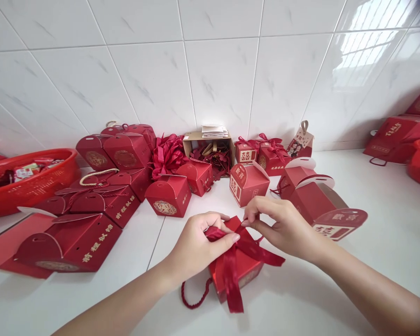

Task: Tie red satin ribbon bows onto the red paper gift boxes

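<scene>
A red gift box (249, 267) with a dark red cord handle (195, 305) lies on the white surface between my hands. A shiny red ribbon (232, 280) crosses its top, with two loose tails hanging over the sides. My left hand (203, 240) is closed, its thumb pressing a folded part of the ribbon over the box. With fingertips pinched, my right hand (278, 226) holds another part of the ribbon at the box's far edge. The exact shape of the knot is partly hidden by the fingers.
Several red boxes (101, 240) stand at the left, near a red plastic basket (65, 163). Behind are a heap of red ribbons (170, 151), a cardboard box (193, 136) and boxes with bows (275, 158). Partly open boxes (318, 200) stand right. A tiled wall (217, 79) closes the back.
</scene>
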### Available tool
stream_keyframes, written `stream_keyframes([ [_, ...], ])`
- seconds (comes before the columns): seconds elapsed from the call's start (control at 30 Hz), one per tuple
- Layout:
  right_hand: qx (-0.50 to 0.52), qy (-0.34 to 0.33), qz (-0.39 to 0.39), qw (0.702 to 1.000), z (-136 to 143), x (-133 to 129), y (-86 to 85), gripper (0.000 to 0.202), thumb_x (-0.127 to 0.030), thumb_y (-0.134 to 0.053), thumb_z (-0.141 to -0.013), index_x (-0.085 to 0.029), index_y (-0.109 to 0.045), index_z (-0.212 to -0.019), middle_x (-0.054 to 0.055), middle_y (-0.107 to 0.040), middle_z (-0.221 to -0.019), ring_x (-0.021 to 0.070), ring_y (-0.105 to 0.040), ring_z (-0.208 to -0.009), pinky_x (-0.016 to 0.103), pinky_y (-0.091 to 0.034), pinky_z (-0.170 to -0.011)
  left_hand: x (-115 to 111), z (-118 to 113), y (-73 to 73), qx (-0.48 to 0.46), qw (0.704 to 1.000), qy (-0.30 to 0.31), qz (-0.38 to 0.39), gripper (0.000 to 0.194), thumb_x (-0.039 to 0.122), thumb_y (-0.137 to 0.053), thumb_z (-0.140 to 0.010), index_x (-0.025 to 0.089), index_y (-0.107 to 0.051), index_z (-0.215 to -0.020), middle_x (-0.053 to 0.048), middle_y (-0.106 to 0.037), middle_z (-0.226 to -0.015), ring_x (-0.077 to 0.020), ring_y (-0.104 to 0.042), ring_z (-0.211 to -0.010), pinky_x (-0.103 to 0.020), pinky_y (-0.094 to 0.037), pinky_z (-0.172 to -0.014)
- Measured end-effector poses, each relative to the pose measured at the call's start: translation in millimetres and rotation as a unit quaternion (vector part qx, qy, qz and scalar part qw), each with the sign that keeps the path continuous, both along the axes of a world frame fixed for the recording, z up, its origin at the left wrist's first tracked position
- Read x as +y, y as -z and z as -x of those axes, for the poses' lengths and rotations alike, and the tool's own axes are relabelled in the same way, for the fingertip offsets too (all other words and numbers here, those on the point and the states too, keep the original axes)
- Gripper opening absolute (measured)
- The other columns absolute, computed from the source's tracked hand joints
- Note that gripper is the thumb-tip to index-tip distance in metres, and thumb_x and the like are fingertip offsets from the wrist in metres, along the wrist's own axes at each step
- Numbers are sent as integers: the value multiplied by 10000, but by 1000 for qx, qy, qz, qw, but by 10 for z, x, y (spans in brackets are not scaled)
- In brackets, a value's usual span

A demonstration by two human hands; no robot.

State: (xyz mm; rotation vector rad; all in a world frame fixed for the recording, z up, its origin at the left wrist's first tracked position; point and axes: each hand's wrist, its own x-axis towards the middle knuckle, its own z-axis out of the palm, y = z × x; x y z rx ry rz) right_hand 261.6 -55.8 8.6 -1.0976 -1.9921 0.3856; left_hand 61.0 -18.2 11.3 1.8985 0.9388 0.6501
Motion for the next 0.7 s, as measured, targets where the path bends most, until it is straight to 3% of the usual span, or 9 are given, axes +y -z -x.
stream_keyframes([
  [0.13, 13, 4, 16, 1000, -59, 3, -59, 191, -23, -501, -813, -197, -475, -738, 0, -604, -743, 125, -599, -716, 212, -464, -598, 30, 6, -7, 13, 1000, 3, -9, 238, 271, -685, -740, 186, -524, -587, -51, -709, -857, -254, -613, -1053, -340, -476, -846],
  [0.37, 21, -24, 40, 999, -62, 14, -100, 39, -171, -582, -873, -188, -559, -847, 10, -625, -799, 103, -574, -690, 197, -476, -599, 33, 30, -36, 10, 999, 34, 41, 253, 337, -738, -709, 200, -525, -710, -29, -702, -827, -253, -583, -1121, -355, -464, -925],
  [0.57, 27, 12, -18, 999, -9, 32, -66, 66, -132, -621, -835, -180, -583, -809, 6, -636, -741, 111, -577, -669, 203, -455, -573, -16, -6, 9, 2, 999, -3, 34, 283, 344, -680, -765, 186, -470, -662, -62, -676, -1067, -236, -645, -979, -359, -498, -832],
  [0.7, 29, 19, -4, 999, -18, 44, -51, 81, -140, -603, -836, -181, -577, -770, 14, -641, -728, 116, -578, -648, 210, -451, -554, -24, -16, 46, 1, 1000, 8, -2, 258, 287, -682, -754, 200, -459, -657, -63, -698, -981, -255, -597, -1099, -362, -490, -858],
])
